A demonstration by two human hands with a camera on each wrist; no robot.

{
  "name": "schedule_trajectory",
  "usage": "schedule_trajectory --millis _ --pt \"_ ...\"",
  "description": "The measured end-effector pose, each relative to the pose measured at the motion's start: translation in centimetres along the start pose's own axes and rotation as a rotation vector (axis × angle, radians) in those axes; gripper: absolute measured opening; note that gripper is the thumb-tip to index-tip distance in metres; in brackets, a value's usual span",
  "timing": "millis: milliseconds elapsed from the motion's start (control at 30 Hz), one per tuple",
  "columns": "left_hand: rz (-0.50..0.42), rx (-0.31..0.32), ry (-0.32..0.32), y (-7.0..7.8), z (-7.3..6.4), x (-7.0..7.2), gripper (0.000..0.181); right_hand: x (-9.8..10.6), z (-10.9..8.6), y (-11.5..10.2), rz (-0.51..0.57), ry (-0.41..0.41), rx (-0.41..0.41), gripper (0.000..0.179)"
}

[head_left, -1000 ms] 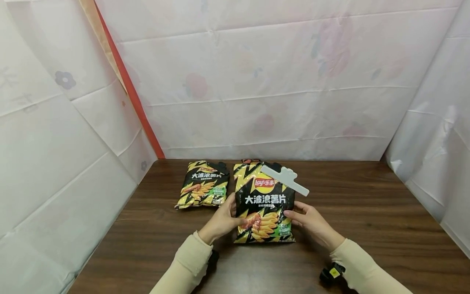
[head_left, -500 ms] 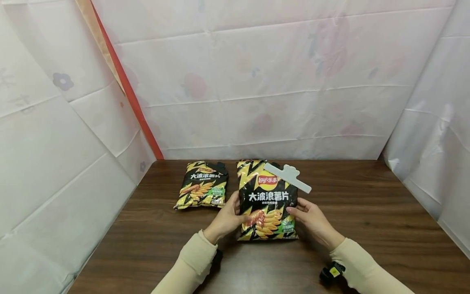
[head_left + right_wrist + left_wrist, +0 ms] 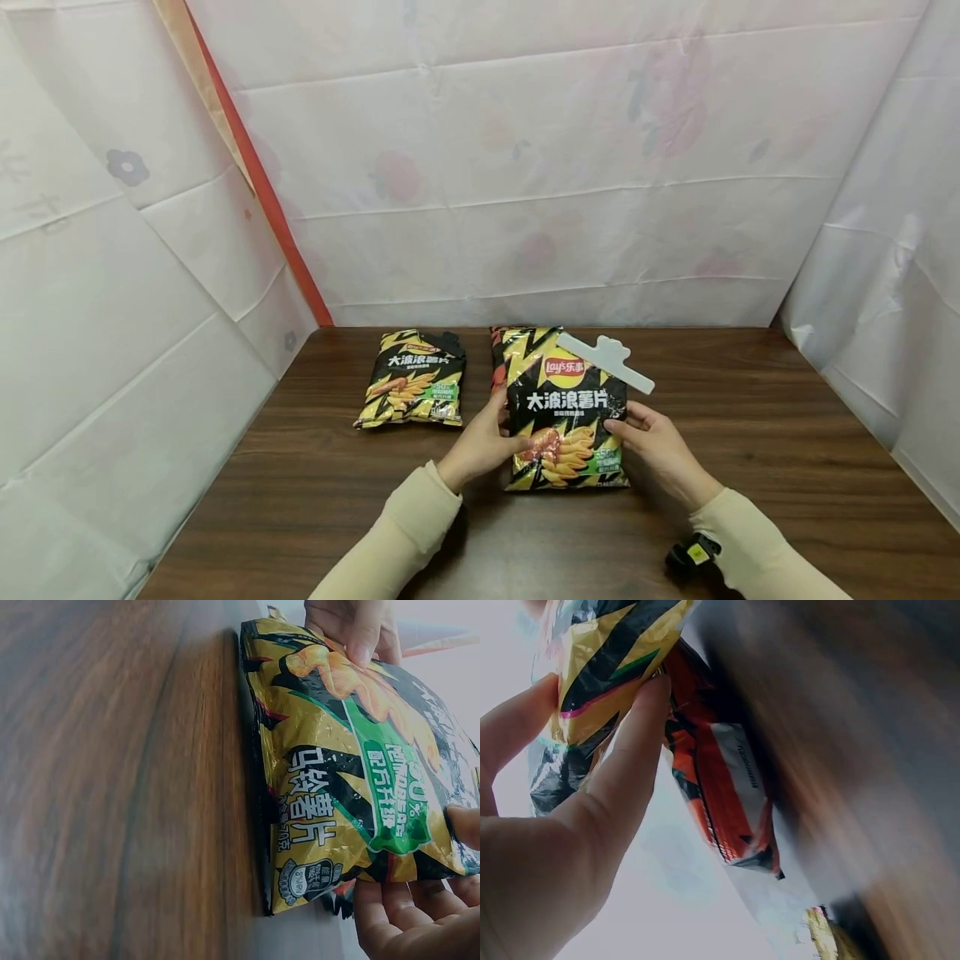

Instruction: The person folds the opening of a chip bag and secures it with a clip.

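Observation:
Between both hands is a black and yellow potato chip bag [image 3: 564, 417], its front facing me. My left hand [image 3: 483, 442] grips its left side, thumb in front and fingers behind. On the opposite side my right hand [image 3: 663, 446] holds the edge, thumb on the front and fingers curled behind, as the right wrist view shows. A white bag clip [image 3: 606, 362] sits slantwise across the bag's upper right corner. A red chip bag [image 3: 724, 795] stands behind, mostly hidden in the head view. I cannot tell whether the held bag touches the table.
A second black and yellow chip bag [image 3: 411, 383] lies to the left, a black clip [image 3: 447, 343] at its top right corner. The dark wood table [image 3: 750, 400] meets pale patterned sheets [image 3: 562, 167] at the back and sides.
Both hands have shifted the held chip bag and its white clip to the right. More of the red bag behind now shows at its left edge. The other bag stays put.

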State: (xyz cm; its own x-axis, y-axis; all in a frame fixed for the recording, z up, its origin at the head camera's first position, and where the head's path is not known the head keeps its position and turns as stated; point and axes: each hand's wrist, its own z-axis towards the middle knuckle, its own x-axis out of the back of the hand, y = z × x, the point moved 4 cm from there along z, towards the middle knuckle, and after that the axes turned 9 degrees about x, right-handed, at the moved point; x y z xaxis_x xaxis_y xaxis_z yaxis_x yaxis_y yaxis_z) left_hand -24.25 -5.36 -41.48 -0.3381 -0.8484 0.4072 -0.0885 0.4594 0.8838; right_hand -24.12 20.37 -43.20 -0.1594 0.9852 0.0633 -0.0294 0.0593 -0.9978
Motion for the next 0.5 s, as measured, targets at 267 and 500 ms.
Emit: schedule_trajectory --millis 267,500 --pt "0.021 0.004 -0.005 1.2 0.6 -1.3 0.089 1.6 -0.2 -0.1 0.002 0.017 0.014 0.053" --pt "-0.04 0.05 -0.001 1.5 1.6 -2.7 0.08 3.2 -0.1 0.1 0.027 0.076 -0.001 0.04"
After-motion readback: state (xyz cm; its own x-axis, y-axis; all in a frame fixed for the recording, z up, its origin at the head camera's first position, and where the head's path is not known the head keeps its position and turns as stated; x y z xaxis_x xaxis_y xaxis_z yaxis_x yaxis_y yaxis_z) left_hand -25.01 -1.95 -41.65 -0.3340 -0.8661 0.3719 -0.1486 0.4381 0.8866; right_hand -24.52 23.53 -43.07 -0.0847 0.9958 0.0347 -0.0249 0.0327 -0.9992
